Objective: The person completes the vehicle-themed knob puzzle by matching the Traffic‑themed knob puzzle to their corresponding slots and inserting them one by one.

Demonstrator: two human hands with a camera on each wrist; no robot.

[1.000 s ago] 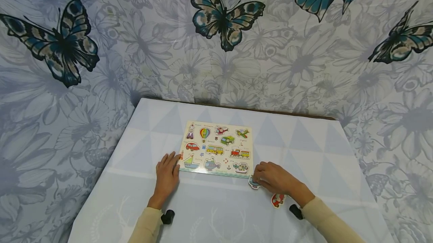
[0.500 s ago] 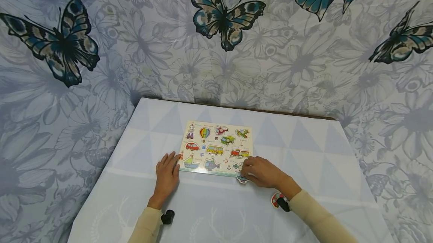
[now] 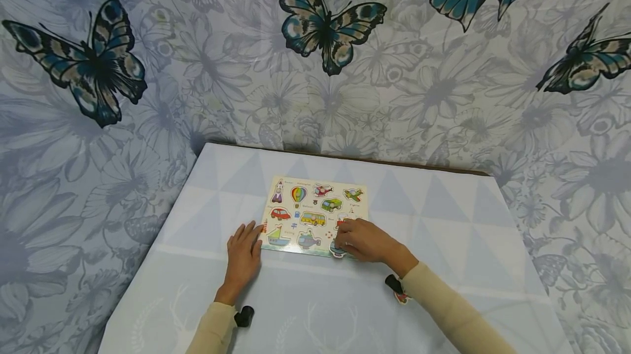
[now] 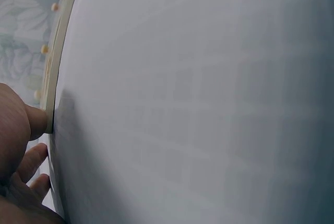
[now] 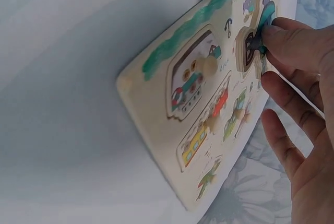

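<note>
A wooden knob puzzle board (image 3: 337, 187) printed with vehicles lies mid-table. My left hand (image 3: 242, 252) rests on the table with its fingers straight, fingertips at the board's left edge; in the left wrist view a finger (image 4: 36, 122) meets the board's side (image 4: 52, 78). My right hand (image 3: 367, 241) pinches a blue puzzle piece (image 3: 337, 250) over the board's lower right part. In the right wrist view that piece (image 5: 245, 49) shows layered wooden edges between thumb and fingers, close over the board beside the ship (image 5: 193, 75). The fingers hide part of its picture.
A red puzzle piece (image 3: 401, 298) lies on the table, partly covered by the black wrist camera (image 3: 393, 284) on the right arm. Another wrist camera (image 3: 244, 317) sits at the left cuff. A butterfly-patterned wall (image 3: 236, 96) stands behind the table.
My right hand has moved left with the blue piece, from beside the board's lower right corner to over its lower part. The right wrist camera now overlaps the red piece. The left hand stays put.
</note>
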